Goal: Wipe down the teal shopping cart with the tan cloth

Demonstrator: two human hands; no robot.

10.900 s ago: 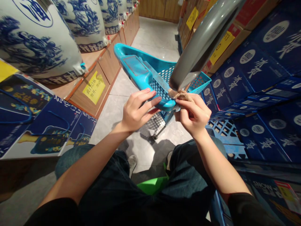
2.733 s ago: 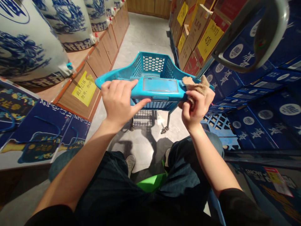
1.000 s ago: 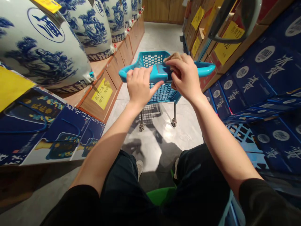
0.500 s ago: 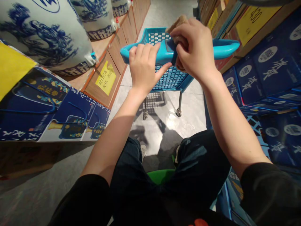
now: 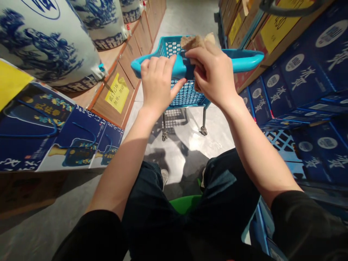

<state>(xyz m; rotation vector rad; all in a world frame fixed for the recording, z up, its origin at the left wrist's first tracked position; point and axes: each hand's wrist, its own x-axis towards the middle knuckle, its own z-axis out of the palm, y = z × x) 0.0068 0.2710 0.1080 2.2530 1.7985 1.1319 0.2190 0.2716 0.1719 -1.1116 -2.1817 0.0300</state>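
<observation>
In front of me stands a blue plastic shopping cart with a lattice basket and metal legs on casters. My left hand is wrapped over the left part of its handlebar, thumb underneath. A crumpled brown cloth is pinched in my right hand, which presses it around the middle of the handlebar, at the dark section. Part of the cloth hangs below the bar, and the fingers on its far side are hidden.
Large blue-and-white porcelain jars line a wooden cabinet on the left, with blue gift boxes nearer. Stacked dark blue cartons rise on the right. Beneath me is a green seat. Grey floor runs ahead between the rows.
My right hand and the cloth have shifted slightly left and down along the handlebar. My left hand keeps its hold. The whole view has turned a little, so the cart appears further left.
</observation>
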